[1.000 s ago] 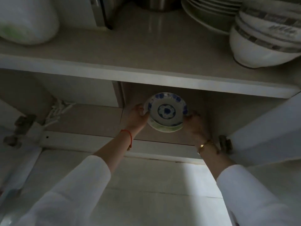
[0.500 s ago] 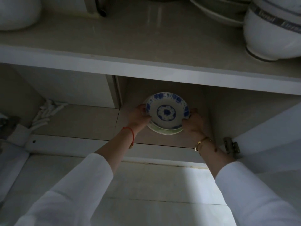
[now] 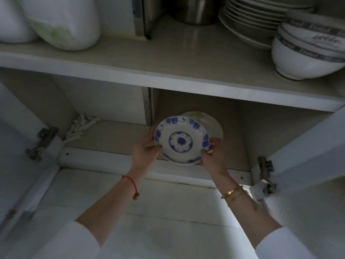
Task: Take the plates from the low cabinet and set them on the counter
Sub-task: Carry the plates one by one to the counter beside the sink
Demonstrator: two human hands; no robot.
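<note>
A small white plate with a blue flower pattern point(image 3: 181, 140) hangs at the mouth of the low cabinet point(image 3: 240, 128). My left hand point(image 3: 144, 149) grips its left rim and my right hand point(image 3: 213, 152) grips its right rim. Behind it, a plain pale plate point(image 3: 212, 122) rests on the cabinet floor, mostly hidden by the blue plate. The counter point(image 3: 186, 53) runs across the view above the cabinet opening.
On the counter stand stacked white plates point(image 3: 252, 21), stacked bowls point(image 3: 308, 51), a steel pot point(image 3: 196, 10) and white bags point(image 3: 61, 21). Both cabinet doors, left point(image 3: 22, 146) and right point(image 3: 306, 146), hang open. White sticks point(image 3: 80, 126) lie in the left compartment.
The blue plate has been lifted off the pale plate beneath it and drawn toward me, to the cabinet's front edge. The pale plate stays inside.
</note>
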